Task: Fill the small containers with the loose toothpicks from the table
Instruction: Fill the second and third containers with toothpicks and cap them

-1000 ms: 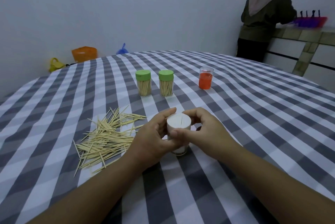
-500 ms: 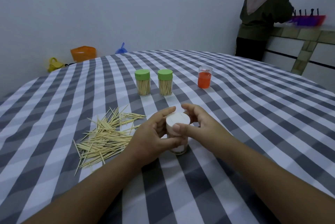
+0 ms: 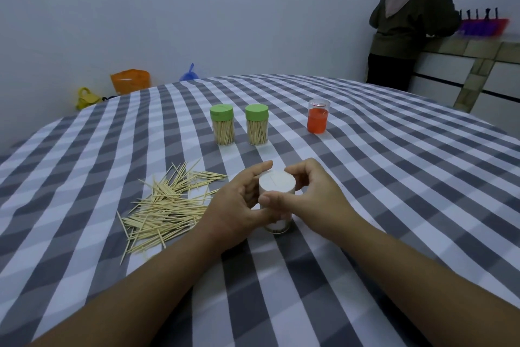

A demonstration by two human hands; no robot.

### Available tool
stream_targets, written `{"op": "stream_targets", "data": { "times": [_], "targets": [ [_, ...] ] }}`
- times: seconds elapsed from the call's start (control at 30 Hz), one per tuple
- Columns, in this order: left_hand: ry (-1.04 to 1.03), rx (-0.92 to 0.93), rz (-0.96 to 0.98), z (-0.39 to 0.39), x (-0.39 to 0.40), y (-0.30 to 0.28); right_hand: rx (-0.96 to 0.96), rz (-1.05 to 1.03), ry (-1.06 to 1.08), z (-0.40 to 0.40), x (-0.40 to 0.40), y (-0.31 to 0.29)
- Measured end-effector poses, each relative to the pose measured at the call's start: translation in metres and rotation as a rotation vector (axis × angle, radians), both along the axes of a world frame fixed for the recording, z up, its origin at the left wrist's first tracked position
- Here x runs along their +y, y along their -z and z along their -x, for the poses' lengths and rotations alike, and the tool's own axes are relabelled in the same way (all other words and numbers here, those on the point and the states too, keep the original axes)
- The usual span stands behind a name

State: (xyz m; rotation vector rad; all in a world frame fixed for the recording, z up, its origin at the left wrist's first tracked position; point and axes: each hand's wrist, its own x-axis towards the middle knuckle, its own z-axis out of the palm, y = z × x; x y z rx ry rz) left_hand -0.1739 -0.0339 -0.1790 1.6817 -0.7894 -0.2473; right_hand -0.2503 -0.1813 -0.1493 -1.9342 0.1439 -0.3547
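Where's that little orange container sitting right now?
In the head view, the orange container stands alone at the far right of the checked tablecloth, right of the two green-lidded containers.

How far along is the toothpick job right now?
Done: two green-lidded jars stand full and closed at the back. In hand: the left hand and right hand both grip a white-lidded jar standing on the table; its contents are hidden. Left: a large pile of loose toothpicks on the cloth, and the orange container holds no visible toothpicks.
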Motion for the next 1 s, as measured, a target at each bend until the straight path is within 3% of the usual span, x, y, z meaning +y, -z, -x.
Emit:
{"op": "stream_targets", "data": {
  "times": [0.13,0.3,0.47,0.63,0.77,1.0],
  "targets": [
    [0.002,0.014,-0.003,0.0,-0.001,-0.002,0.031,-0.016,-0.094,0.002,-0.002,-0.001],
    [0.007,0.023,0.005,0.002,-0.001,-0.002,-0.002,-0.028,0.001,0.002,0.002,0.002],
    [0.019,0.081,0.042,0.002,-0.002,-0.003,0.021,-0.027,-0.117,0.003,-0.005,-0.004],
    [0.011,0.075,0.035,0.003,-0.002,-0.004,0.025,-0.033,-0.02,0.0,-0.005,0.002],
    [0.003,0.062,0.033,0.002,-0.003,-0.004,0.042,0.01,-0.124,0.002,-0.006,-0.001],
    [-0.003,0.054,0.013,0.003,-0.004,-0.003,-0.035,0.043,0.025,-0.002,0.002,0.008]
  ]
}}
